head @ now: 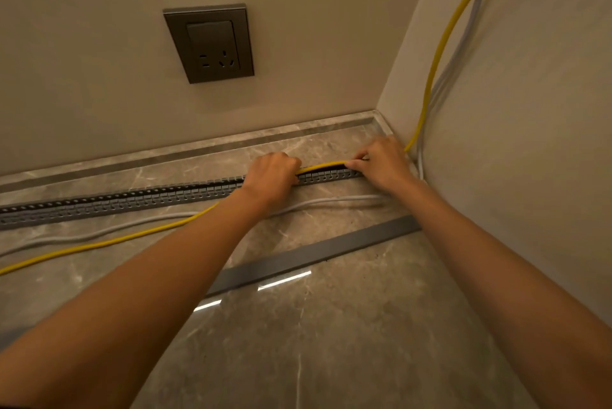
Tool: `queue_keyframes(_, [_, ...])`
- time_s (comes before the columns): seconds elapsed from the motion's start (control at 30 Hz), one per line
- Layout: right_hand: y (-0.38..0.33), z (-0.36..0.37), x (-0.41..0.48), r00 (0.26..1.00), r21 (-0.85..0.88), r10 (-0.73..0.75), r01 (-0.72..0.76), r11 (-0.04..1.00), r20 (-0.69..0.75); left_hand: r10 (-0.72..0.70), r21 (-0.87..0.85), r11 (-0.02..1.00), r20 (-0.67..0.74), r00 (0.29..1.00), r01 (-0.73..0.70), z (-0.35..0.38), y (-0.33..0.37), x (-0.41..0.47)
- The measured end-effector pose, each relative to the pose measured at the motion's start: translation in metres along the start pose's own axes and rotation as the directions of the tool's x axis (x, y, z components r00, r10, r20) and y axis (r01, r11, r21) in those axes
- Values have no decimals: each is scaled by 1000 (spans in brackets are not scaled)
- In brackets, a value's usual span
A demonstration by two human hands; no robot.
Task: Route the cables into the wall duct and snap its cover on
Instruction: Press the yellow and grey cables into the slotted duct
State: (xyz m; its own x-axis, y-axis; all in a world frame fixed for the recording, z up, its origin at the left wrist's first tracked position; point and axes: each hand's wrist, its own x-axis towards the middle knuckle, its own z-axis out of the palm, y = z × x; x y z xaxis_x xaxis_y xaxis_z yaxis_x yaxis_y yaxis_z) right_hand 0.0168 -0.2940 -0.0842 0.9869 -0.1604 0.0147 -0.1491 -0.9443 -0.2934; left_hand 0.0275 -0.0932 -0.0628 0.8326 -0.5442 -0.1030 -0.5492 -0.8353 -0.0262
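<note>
A grey slotted duct (132, 198) lies along the marble floor, running from the left edge to the corner. A yellow cable (323, 166) arches just above the duct's right end, between my two hands. My left hand (273, 177) grips the cable at the duct, fingers curled over it. My right hand (381, 162) pinches the same cable near the corner. The yellow cable continues left across the floor and up the right wall. A white cable (99, 233) lies on the floor in front of the duct. The flat grey cover strip (314, 254) lies loose nearer to me.
A dark wall socket (210, 44) sits on the back wall above the duct. The right wall (530, 110) meets the back wall at the corner where both cables rise. A marble skirting ledge (198, 147) runs behind the duct.
</note>
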Motion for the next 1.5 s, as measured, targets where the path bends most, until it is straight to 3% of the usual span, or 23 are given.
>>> queue_keyframes(0.13, [3,-9,2,986,173,20,-49,984,167,55,113,992,-41,998,-50,1,8,-1])
queue_keyframes(0.27, [12,-20,0,971,301,-12,-61,952,237,95,39,995,-76,993,-92,6,14,-3])
queue_keyframes(0.4, [19,-24,1,973,379,3,-93,921,231,153,81,986,-79,985,-147,4,14,1])
queue_keyframes(0.6, [24,-25,15,976,293,51,-113,949,210,140,79,988,-78,987,-134,4,14,3])
queue_keyframes(0.87, [21,-11,7,953,600,234,-302,741,191,103,143,985,-56,993,-94,5,27,0])
queue_keyframes(1.07, [18,-14,10,943,639,263,-331,694,204,76,152,986,-37,996,-70,12,30,-4])
queue_keyframes(1.23, [13,-14,3,968,613,175,-249,750,180,30,-8,1000,21,999,-30,-6,26,6])
queue_keyframes(1.33, [15,-12,-11,984,526,13,-107,843,180,82,-46,995,-73,994,-86,-2,21,-4])
queue_keyframes(1.4, [18,-14,-18,977,469,-43,-61,881,209,136,-37,989,-111,984,-141,1,17,-9])
queue_keyframes(1.5, [24,-21,-27,956,356,-83,-23,934,280,216,83,973,-18,976,-213,6,17,-14])
